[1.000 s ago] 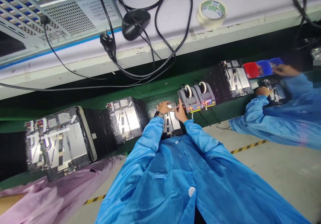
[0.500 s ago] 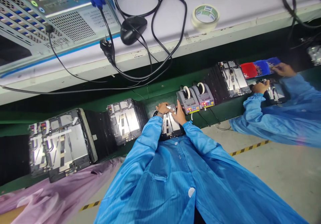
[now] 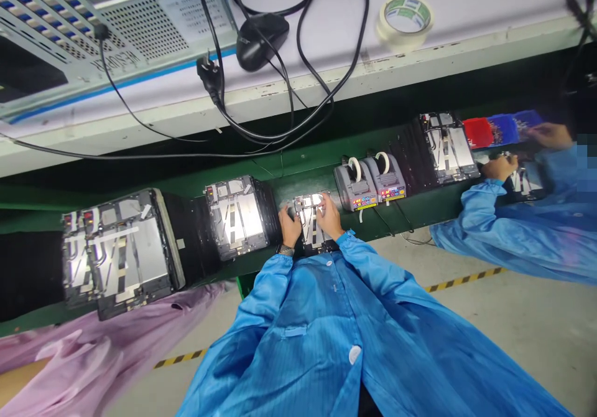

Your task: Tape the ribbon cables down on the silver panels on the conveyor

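Note:
An opened tablet-like device (image 3: 313,225) lies in front of my body, its silver plates, black strips and cables facing up. Beside its left edge is my left hand (image 3: 290,227), thumb and forefinger apart, with nothing visible between them. My right hand (image 3: 331,219) rests over the right side of the same device. Its forefinger and thumb touch the upper right part, spread from each other; the other fingers are partly hidden. Two grey tape dispensers (image 3: 357,185) with white tape rolls and lit red displays stand just right of my right hand.
Stacks of similar devices stand left (image 3: 236,218), far left (image 3: 128,249) and right (image 3: 448,146). A co-worker's hands (image 3: 501,167) work near red and blue trays (image 3: 501,129). Above are a shelf edge (image 3: 153,118), loose black cables, a mouse (image 3: 261,40) and a tape roll (image 3: 405,17).
My left hand has moved from the device's top edge down to its left side, fingers spreading. My right hand has shifted slightly on the device. The camera view has turned a little.

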Demonstrator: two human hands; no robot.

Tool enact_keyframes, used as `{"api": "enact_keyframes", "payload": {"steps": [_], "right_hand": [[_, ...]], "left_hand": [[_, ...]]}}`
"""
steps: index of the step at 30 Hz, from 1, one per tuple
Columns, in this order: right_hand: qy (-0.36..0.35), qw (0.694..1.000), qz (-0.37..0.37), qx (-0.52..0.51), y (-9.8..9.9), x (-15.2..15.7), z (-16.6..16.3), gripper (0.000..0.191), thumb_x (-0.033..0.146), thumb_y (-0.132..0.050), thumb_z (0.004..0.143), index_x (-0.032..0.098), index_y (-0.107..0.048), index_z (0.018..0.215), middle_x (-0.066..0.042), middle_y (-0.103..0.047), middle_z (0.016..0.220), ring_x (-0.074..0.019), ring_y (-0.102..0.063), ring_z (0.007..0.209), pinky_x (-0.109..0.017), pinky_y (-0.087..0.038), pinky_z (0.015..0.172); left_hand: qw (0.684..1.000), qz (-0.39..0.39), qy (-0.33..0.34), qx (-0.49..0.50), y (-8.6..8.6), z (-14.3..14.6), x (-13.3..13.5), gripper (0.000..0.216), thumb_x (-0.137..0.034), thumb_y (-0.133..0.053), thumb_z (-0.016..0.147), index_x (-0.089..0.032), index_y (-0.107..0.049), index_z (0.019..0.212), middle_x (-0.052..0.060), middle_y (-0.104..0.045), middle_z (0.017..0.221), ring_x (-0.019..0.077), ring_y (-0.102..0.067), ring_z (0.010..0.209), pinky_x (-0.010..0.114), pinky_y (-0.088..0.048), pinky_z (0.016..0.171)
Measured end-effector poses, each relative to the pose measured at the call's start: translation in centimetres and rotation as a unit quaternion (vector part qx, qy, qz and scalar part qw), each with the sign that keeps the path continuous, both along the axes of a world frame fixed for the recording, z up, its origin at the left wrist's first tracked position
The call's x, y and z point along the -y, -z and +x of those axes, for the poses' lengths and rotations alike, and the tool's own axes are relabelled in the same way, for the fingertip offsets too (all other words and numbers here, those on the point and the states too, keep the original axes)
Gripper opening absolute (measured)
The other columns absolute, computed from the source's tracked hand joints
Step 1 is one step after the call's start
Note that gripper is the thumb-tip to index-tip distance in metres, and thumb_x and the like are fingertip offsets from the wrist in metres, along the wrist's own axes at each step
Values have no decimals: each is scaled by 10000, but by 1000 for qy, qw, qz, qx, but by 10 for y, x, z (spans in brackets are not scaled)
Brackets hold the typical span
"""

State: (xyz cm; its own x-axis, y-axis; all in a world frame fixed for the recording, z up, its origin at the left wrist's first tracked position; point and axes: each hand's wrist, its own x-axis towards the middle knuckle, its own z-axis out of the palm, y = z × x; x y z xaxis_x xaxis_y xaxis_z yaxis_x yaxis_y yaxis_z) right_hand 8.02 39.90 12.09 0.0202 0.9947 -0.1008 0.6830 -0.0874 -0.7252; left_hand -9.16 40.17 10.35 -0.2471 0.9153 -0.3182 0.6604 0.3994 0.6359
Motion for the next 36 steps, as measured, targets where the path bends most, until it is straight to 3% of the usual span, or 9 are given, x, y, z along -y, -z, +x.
{"api": "enact_keyframes", "payload": {"steps": [5,12,17,24,28,33,36], "right_hand": [[-66,998,4,-13,8,-27,-24,800,95,-457,874,176,-256,1645,-142,-621,1249,-275,-583,1155,-435,-469,1068],[-146,988,-40,15,6,-36,-22,738,85,-527,826,182,-410,1548,-92,-655,1086,-265,-581,1071,-403,-471,1005],[-128,991,-44,3,10,-34,-25,703,79,-487,842,192,-451,1535,-55,-649,992,-228,-586,980,-355,-465,960],[-83,993,-61,-54,26,-58,-32,729,108,-508,858,254,-414,1567,6,-639,941,-173,-596,847,-282,-481,842],[-94,993,-50,-43,26,-62,-32,714,89,-497,848,245,-437,1543,-11,-645,983,-184,-601,900,-298,-489,870],[-152,988,-4,-14,18,-64,-33,715,30,-485,814,203,-471,1507,-85,-630,1179,-232,-568,1113,-359,-463,1003],[-202,979,6,-1,21,-69,-33,682,7,-486,815,216,-524,1463,-72,-653,1107,-250,-559,1087,-379,-444,1011]], "left_hand": [[995,-33,-48,85,23,-12,11,437,-224,-533,996,-219,-481,1430,135,-555,1478,186,-642,1231,337,-494,1105],[994,-18,-14,105,18,-3,-1,458,-305,-606,982,-222,-513,1422,129,-560,1468,190,-654,1187,340,-520,1067],[992,-27,-18,118,21,0,-2,395,-331,-573,1010,-223,-550,1390,116,-594,1427,180,-660,1172,335,-528,1054],[989,-34,-42,134,27,2,-7,345,-338,-563,1019,-182,-598,1325,114,-636,1391,155,-674,1138,283,-516,1033],[988,-39,-63,134,28,4,-12,358,-374,-578,1015,-179,-613,1313,123,-645,1389,156,-684,1129,279,-517,1018],[983,-37,-77,161,36,6,-12,327,-348,-590,1008,-186,-631,1290,126,-662,1371,177,-696,1100,312,-532,1009],[977,-8,-91,195,46,5,-10,324,-355,-625,987,-181,-643,1259,129,-678,1329,194,-699,1074,354,-532,1020]]}}
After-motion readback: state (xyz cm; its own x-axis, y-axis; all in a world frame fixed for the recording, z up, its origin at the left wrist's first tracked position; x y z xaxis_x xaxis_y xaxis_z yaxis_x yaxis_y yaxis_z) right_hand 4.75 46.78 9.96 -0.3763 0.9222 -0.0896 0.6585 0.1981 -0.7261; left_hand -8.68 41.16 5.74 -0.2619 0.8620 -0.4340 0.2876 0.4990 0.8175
